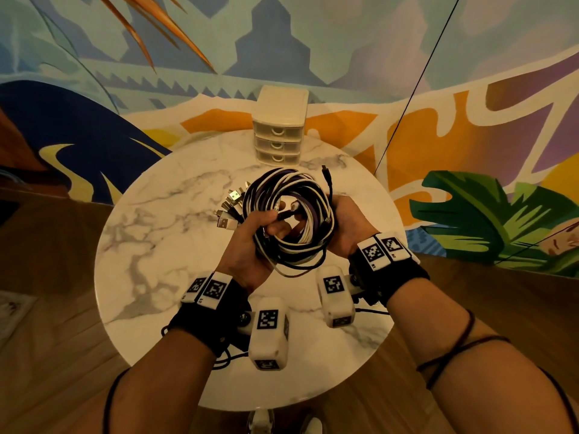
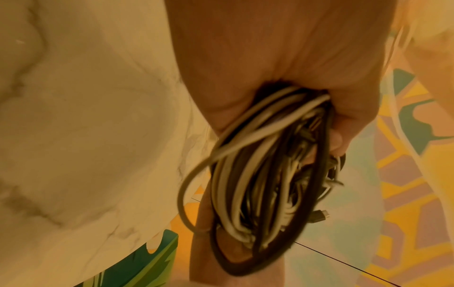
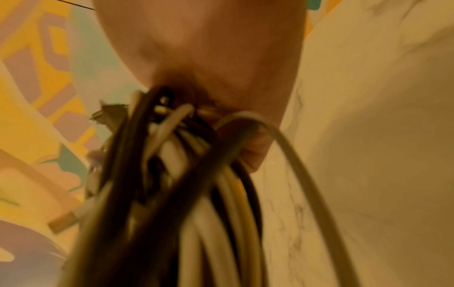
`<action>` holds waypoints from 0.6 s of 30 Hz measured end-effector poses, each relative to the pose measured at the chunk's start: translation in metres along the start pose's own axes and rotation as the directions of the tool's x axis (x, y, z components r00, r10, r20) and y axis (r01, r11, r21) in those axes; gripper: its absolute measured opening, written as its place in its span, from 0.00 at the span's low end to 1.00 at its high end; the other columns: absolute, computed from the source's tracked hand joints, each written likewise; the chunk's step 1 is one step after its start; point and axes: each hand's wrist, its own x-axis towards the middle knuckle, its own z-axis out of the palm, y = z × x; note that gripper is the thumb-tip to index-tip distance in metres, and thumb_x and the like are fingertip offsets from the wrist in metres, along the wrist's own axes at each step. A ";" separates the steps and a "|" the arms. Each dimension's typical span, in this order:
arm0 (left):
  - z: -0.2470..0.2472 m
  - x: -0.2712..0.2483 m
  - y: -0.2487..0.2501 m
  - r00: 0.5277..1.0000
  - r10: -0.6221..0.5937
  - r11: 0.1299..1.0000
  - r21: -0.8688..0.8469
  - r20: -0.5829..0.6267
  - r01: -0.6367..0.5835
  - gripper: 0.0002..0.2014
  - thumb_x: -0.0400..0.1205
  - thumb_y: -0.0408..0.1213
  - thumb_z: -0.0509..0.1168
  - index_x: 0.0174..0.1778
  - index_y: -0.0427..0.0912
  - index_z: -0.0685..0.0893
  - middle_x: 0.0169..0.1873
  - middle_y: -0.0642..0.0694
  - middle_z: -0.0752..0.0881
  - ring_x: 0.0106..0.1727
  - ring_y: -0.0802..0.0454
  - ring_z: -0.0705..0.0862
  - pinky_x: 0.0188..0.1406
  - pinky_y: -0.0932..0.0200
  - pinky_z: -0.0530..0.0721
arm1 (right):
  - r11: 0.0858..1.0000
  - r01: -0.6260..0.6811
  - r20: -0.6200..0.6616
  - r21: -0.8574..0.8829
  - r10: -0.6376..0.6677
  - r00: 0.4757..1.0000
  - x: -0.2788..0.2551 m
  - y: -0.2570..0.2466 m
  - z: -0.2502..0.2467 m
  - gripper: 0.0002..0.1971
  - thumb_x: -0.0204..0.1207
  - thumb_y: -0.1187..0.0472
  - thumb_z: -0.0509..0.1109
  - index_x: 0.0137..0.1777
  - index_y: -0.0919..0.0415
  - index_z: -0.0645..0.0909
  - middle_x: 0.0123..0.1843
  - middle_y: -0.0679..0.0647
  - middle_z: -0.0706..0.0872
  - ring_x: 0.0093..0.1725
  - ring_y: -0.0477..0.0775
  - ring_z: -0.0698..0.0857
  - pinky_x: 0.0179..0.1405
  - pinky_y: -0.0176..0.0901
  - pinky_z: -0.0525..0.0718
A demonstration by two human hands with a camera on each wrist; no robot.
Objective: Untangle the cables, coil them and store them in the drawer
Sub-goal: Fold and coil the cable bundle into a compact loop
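The bundle of cables (image 1: pixel 289 220), black, white and purple strands wound together in one loose ring, is held in the air above the counter (image 1: pixel 163 233) and touches nothing else. The left hand (image 1: pixel 250 249) grips the near-left side of the ring with fingers curled through its centre; the left wrist view confirms strands (image 2: pixel 260 170) passing through the closed palm. The right hand (image 1: pixel 344 227) grips the opposite side, fingers wrapped round the strands, as the right wrist view also shows, though blurred. A fan of plugs (image 1: pixel 230 208) sticks out just beyond the left grip, away from the body; a single black plug end (image 1: pixel 326 177) stands free above the right grip. One or two loops sag below both grips toward the wrists. The drawer unit (image 1: pixel 279 126), three drawers all closed, stands on the counter well beyond the grips. Judgement: the load is light, soft and springy; the loops will likely spread or slip apart if either grip loosens, and the plugs may catch on neighbouring strands. The coil appears mixed rather than sorted, so separation is probably incomplete. A hold across all strands at one point of the ring seems safest; pulling a single strand risks tightening the tangle. A drawer must be opened before storage, which requires freeing one hand.
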 end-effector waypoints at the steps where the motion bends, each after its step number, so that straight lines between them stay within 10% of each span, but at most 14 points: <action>1: 0.000 0.000 -0.001 1.000 -0.006 1.000 0.005 -0.001 0.006 0.04 0.74 0.34 0.60 0.38 0.41 0.80 0.19 0.54 0.71 0.26 0.58 0.72 0.51 0.56 0.84 | 1.000 0.007 0.033 0.011 -0.007 0.999 0.000 -0.001 0.000 0.22 0.83 0.48 0.54 0.51 0.65 0.83 0.37 0.60 0.89 0.33 0.56 0.88 0.41 0.47 0.82; 4: -0.002 0.000 -0.004 1.000 -0.016 1.000 -0.003 -0.020 0.016 0.03 0.74 0.34 0.61 0.35 0.41 0.78 0.20 0.53 0.71 0.26 0.57 0.71 0.44 0.58 0.84 | 0.999 0.003 0.112 -0.048 0.002 0.994 0.002 -0.006 0.001 0.35 0.81 0.35 0.48 0.59 0.64 0.83 0.44 0.62 0.90 0.41 0.57 0.90 0.49 0.50 0.81; 8: -0.005 0.001 -0.009 1.000 -0.010 0.999 0.037 -0.030 0.012 0.13 0.77 0.36 0.59 0.28 0.44 0.83 0.22 0.52 0.72 0.28 0.57 0.72 0.45 0.60 0.80 | 0.967 0.074 0.024 -0.243 -0.071 0.997 0.010 -0.012 0.008 0.30 0.83 0.42 0.55 0.70 0.66 0.77 0.59 0.65 0.86 0.53 0.58 0.86 0.53 0.47 0.83; 12: -0.002 0.001 -0.007 1.000 -0.020 0.997 0.077 -0.018 0.022 0.13 0.77 0.37 0.60 0.28 0.44 0.84 0.23 0.51 0.73 0.29 0.56 0.74 0.55 0.57 0.81 | 0.932 0.224 0.046 -0.287 -0.220 0.974 0.012 -0.022 0.012 0.19 0.83 0.54 0.59 0.66 0.66 0.78 0.51 0.61 0.85 0.44 0.54 0.85 0.42 0.40 0.86; 18: -0.002 0.002 -0.009 0.995 -0.049 0.993 0.103 -0.090 0.058 0.08 0.75 0.37 0.63 0.29 0.43 0.80 0.23 0.51 0.75 0.30 0.55 0.74 0.41 0.61 0.83 | 0.822 0.297 0.112 -0.486 -0.278 0.954 0.011 -0.028 0.018 0.19 0.82 0.51 0.63 0.61 0.67 0.82 0.50 0.61 0.89 0.46 0.55 0.88 0.48 0.44 0.86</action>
